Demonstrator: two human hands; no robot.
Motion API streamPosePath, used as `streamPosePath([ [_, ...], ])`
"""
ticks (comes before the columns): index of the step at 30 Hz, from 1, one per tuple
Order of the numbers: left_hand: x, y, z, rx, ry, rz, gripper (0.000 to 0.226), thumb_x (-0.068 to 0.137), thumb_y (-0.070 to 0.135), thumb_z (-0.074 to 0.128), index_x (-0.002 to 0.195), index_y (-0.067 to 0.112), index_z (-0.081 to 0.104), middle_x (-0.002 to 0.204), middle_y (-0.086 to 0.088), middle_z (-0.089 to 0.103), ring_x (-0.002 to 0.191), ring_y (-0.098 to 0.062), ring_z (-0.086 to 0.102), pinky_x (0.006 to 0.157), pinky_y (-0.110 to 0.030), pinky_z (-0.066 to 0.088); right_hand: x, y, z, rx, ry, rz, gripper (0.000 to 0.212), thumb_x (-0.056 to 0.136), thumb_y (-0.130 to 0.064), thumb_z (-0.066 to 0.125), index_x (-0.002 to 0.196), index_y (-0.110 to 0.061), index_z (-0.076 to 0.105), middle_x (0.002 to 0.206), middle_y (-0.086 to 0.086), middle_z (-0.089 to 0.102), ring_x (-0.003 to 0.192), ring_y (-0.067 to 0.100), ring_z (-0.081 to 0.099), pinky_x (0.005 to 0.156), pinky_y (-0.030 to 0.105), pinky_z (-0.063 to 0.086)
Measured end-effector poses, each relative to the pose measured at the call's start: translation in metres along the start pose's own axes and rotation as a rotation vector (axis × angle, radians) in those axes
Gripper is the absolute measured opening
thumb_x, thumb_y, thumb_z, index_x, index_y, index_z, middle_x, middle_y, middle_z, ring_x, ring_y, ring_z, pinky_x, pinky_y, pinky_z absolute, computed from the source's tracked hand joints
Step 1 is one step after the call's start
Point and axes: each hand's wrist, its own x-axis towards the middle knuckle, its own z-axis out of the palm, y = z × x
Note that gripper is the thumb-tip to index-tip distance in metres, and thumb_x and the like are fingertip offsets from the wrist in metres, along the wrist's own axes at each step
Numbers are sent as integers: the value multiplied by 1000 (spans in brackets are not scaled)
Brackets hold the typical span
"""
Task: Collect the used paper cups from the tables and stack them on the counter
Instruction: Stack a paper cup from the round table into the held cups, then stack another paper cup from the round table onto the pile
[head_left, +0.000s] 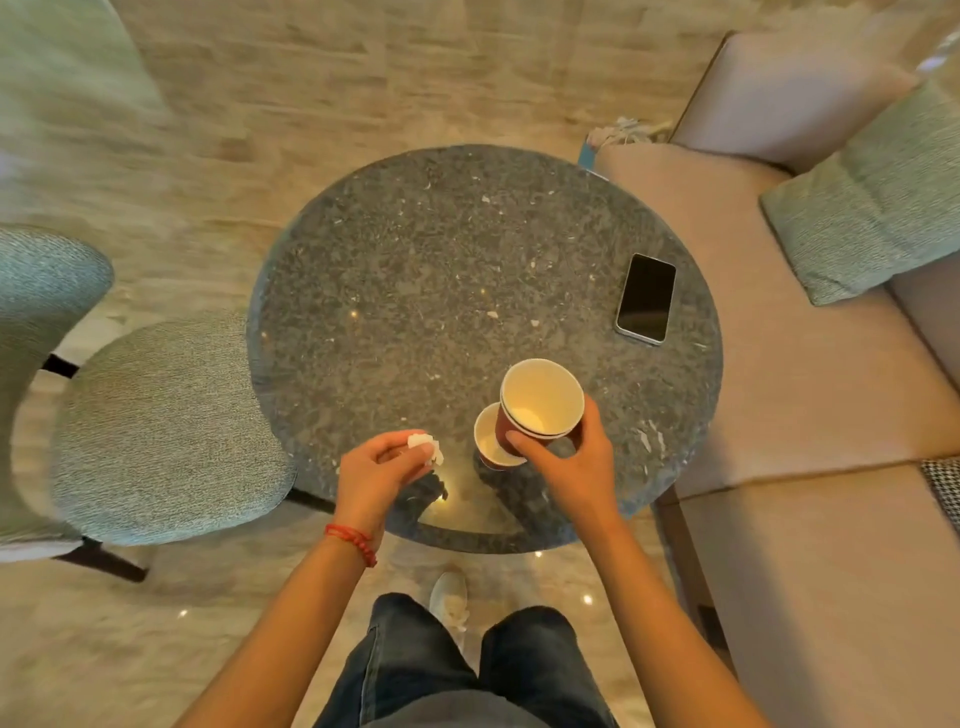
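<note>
My right hand (569, 462) grips a stack of red paper cups (540, 400) with cream insides, held just above the round dark stone table (415, 270). Two rims show at the top of this stack. Another red cup (491, 441) stands on the table, partly hidden behind the held stack and touching it on its left. My left hand (376, 467) hovers over the table's near edge with its fingers closed on a crumpled white tissue (426, 447).
A black phone (645, 299) lies face up near the table's right edge. A beige sofa (810, 395) with a green cushion (872, 202) borders the table on the right. A teal chair (156, 431) stands at the left. My legs and a shoe (449, 597) are below.
</note>
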Motion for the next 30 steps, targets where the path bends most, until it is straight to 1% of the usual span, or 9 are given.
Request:
streamPosePath([
  [5, 10, 5, 0, 28, 12, -17, 13, 78, -2, 68, 85, 8, 69, 81, -10, 70, 73, -14, 67, 61, -15, 54, 6, 5, 8, -53, -57, 4, 67, 65, -33, 84, 113, -55, 42, 110, -47, 47, 107, -21, 45, 79, -3, 37],
  [8, 14, 4, -1, 15, 24, -17, 13, 78, -3, 68, 88, 4, 69, 81, -11, 70, 72, -14, 68, 62, -16, 55, 5, 12, 12, -54, -65, 11, 66, 62, -42, 81, 115, -52, 43, 113, -39, 51, 108, -15, 48, 81, 1, 40],
  [12, 17, -2, 0, 17, 46, -36, 13, 77, -3, 68, 83, 9, 70, 78, -9, 70, 65, -7, 69, 60, -16, 55, 4, 26, 15, -60, -123, 53, 68, 64, -28, 84, 116, -45, 43, 117, -27, 50, 108, -15, 48, 83, 2, 39],
  [15, 18, -6, 0, 11, 67, -57, 13, 77, -3, 69, 84, 9, 70, 77, -7, 71, 65, -7, 69, 59, -16, 54, 3, 34, 17, -87, -144, 88, 69, 61, -31, 82, 115, -48, 42, 116, -30, 48, 106, -21, 45, 80, -2, 37],
  [18, 19, -9, -4, -9, 80, -79, 14, 77, -2, 69, 86, 8, 70, 75, -5, 72, 65, -8, 69, 57, -17, 54, 1, 43, 19, -115, -166, 105, 88, 62, -24, 87, 128, -45, 33, 125, -36, 40, 110, -28, 37, 85, -5, 32],
  [20, 19, -10, -6, -8, 86, -79, 14, 76, -2, 69, 86, 8, 71, 74, -4, 72, 67, -8, 70, 58, -17, 54, 1, 46, 21, -125, -160, 120, 92, 62, -22, 88, 131, -44, 31, 125, -38, 37, 110, -30, 34, 86, -6, 30],
  [24, 21, -9, -11, -26, 105, -66, 15, 76, -3, 69, 81, 11, 71, 75, -6, 72, 67, -9, 70, 60, -17, 55, 3, 44, 27, -137, -127, 132, 78, 61, -22, 88, 114, -53, 40, 115, -35, 47, 106, -24, 43, 81, -3, 36],
  [27, 21, -5, -14, -36, 116, -50, 14, 76, -2, 69, 82, 10, 71, 77, -8, 72, 68, -11, 69, 61, -17, 55, 6, 37, 31, -106, -126, 154, 72, 61, -26, 87, 111, -51, 41, 111, -31, 51, 104, -19, 48, 77, 5, 43],
  [30, 19, -2, -20, -69, 159, -28, 14, 75, -2, 70, 80, 11, 71, 72, -5, 73, 66, -10, 69, 60, -17, 55, 9, 26, 35, -86, -171, 139, 70, 61, -25, 88, 109, -49, 43, 110, -29, 53, 102, -18, 49, 76, 3, 44],
])
